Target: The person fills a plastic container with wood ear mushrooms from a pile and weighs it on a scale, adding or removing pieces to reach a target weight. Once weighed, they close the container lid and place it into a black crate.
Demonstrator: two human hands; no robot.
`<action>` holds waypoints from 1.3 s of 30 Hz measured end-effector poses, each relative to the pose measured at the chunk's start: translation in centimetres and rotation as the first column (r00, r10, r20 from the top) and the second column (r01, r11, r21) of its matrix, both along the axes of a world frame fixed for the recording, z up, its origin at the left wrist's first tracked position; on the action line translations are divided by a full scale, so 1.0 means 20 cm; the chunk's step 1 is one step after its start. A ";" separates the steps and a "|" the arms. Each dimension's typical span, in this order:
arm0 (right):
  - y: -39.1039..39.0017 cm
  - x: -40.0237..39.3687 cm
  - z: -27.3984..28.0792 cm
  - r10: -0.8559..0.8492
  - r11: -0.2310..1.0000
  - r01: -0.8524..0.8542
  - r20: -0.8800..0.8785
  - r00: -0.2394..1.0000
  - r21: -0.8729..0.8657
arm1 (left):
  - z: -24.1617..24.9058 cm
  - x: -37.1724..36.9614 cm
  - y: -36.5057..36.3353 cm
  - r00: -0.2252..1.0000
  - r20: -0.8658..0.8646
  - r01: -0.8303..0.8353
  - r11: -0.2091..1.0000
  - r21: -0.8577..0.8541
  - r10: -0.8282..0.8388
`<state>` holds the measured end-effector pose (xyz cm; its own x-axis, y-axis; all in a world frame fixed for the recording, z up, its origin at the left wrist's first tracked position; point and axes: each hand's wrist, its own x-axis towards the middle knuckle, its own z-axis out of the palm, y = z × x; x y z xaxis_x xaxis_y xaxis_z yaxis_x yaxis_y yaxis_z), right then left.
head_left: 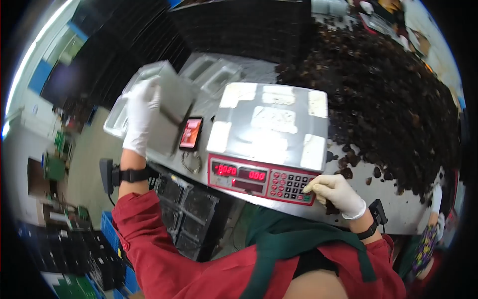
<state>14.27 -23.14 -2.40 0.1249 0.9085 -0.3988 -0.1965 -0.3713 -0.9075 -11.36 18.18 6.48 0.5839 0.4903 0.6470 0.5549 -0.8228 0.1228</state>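
Observation:
A scale with a silver platform (239,119) and a red front panel of lit digits stands in the middle of the table. Nothing but pale tape patches shows on its platform. My right hand (338,194), in a white glove, is at the right end of the keypad (290,186), fingers curled, with a small dark piece under them; whether it is held is unclear. On the left, my gloved left hand (143,112) is at the top of a stack of white plastic trays (169,94), its fingers bent over the rim. Their grip is too blurred to tell.
A phone (191,133) and a bead bracelet (191,162) lie between trays and scale. A large heap of dark brown pieces (383,99) covers the table's right side. Dark crates (239,35) stand behind. Another person's gloved hand (436,199) is at the far right.

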 end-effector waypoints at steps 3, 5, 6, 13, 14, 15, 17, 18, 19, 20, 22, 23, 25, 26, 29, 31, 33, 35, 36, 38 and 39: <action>-0.08 0.02 -0.04 -0.057 0.998 0.057 -0.019 0.998 -0.003 | -0.26 0.34 0.22 0.966 -0.182 0.122 0.943 -0.309 -0.184; -0.15 0.04 -0.02 -0.066 0.997 0.066 0.006 0.998 -0.027 | -0.51 0.52 0.40 0.938 -0.256 0.117 0.908 -0.402 -0.234; -0.20 0.06 -0.07 -0.096 0.995 0.095 0.042 0.994 0.022 | -0.63 0.59 0.45 0.924 -0.288 0.104 0.889 -0.445 -0.253; -0.50 0.15 -0.26 -0.416 0.909 0.416 -0.004 0.909 0.001 | -1.00 0.73 0.69 0.973 0.230 0.230 -0.032 -0.973 0.001; -0.53 0.16 -0.28 -0.437 0.899 0.436 -0.020 0.899 -0.032 | -0.97 0.75 0.71 0.975 0.215 0.215 0.002 -0.977 -0.054; -0.55 0.17 -0.31 -0.452 0.892 0.452 0.019 0.892 0.003 | -0.90 0.74 0.64 0.958 -0.055 0.142 0.634 -0.760 -0.281; -0.60 0.22 -0.29 -0.473 0.880 0.473 0.022 0.881 -0.040 | -0.79 0.74 0.59 0.970 -0.085 0.073 0.603 -0.795 -0.230; -0.62 0.24 -0.29 -0.481 0.875 0.483 0.056 0.875 -0.031 | -0.75 0.74 0.54 0.958 -0.054 0.119 0.563 -0.818 -0.282; -0.64 0.25 -0.29 -0.499 0.864 0.502 0.057 0.865 -0.042 | -0.72 0.74 0.52 0.956 -0.041 0.117 0.506 -0.855 -0.291; -0.65 0.27 -0.30 -0.522 0.850 0.526 0.078 0.849 -0.033 | -0.72 0.73 0.51 0.955 -0.026 0.115 0.449 -0.886 -0.295; -0.67 0.29 -0.29 -0.552 0.830 0.557 0.113 0.826 -0.021 | -0.77 0.71 0.58 0.965 0.005 0.116 0.405 -0.907 -0.263; -0.68 0.32 -0.28 -0.556 0.826 0.561 0.084 0.827 -0.060 | -0.75 0.70 0.61 0.978 0.007 0.088 0.383 -0.920 -0.208; -0.70 0.35 -0.26 -0.564 0.817 0.567 0.062 0.824 -0.108 | -0.76 0.71 0.62 0.984 -0.001 0.078 0.429 -0.900 -0.180; -0.70 0.37 -0.28 -0.568 0.814 0.571 0.063 0.821 -0.106 | -0.76 0.71 0.62 0.985 -0.005 0.077 0.467 -0.881 -0.171; -0.71 0.40 -0.38 -0.583 0.811 0.584 0.099 0.807 0.015 | -0.77 0.72 0.61 0.987 -0.020 0.081 0.603 -0.794 -0.159; -0.72 0.41 -0.39 -0.586 0.810 0.586 -0.003 0.810 -0.018 | -0.78 0.73 0.59 0.988 -0.020 0.092 0.680 -0.727 -0.155; -0.74 0.44 -0.33 -0.604 0.796 0.603 -0.008 0.797 -0.045 | -0.76 0.74 0.58 0.986 -0.019 0.112 0.736 -0.668 -0.167; -0.76 0.48 -0.23 -0.647 0.760 0.644 -0.016 0.762 -0.090 | -0.75 0.74 0.62 0.982 -0.087 0.072 0.754 -0.653 -0.169; -0.77 0.51 -0.26 -0.673 0.740 0.672 -0.007 0.740 -0.036 | -0.71 0.74 0.60 0.981 -0.089 0.072 0.754 -0.653 -0.170; -0.80 0.65 -0.40 -0.674 0.739 0.656 0.156 0.722 0.157 | -0.58 0.75 0.53 0.997 -0.027 0.021 0.573 -0.819 -0.075; -0.81 0.70 -0.28 -0.702 0.712 0.687 0.151 0.696 0.144 | -0.71 0.65 0.86 0.995 -0.027 0.057 0.763 -0.644 -0.097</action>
